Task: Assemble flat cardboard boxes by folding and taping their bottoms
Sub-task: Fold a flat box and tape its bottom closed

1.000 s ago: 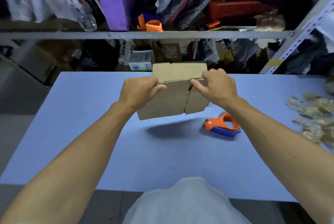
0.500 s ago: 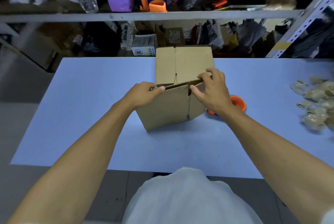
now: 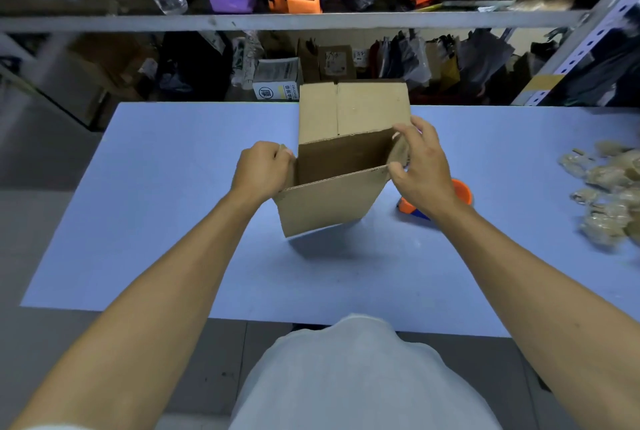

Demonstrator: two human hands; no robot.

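A small brown cardboard box (image 3: 329, 204) is held just above the blue table (image 3: 173, 221), spread into an open tube with its dark inside facing me. Its far flaps (image 3: 353, 107) stand upright. My left hand (image 3: 261, 169) grips the box's left corner with closed fingers. My right hand (image 3: 420, 166) pinches the right corner between thumb and fingers. An orange and blue tape dispenser (image 3: 462, 192) lies on the table right of the box, mostly hidden behind my right wrist.
A pile of crumpled clear tape scraps (image 3: 604, 194) lies at the table's right edge. Metal shelving (image 3: 294, 20) crammed with bags, boxes and a red crate runs along the far side. The table's near edge is just ahead of my torso.
The box has gone from nearly flat to an open rectangular tube as my hands spread apart. My view has tilted, and the tape dispenser is now more hidden by my right wrist.
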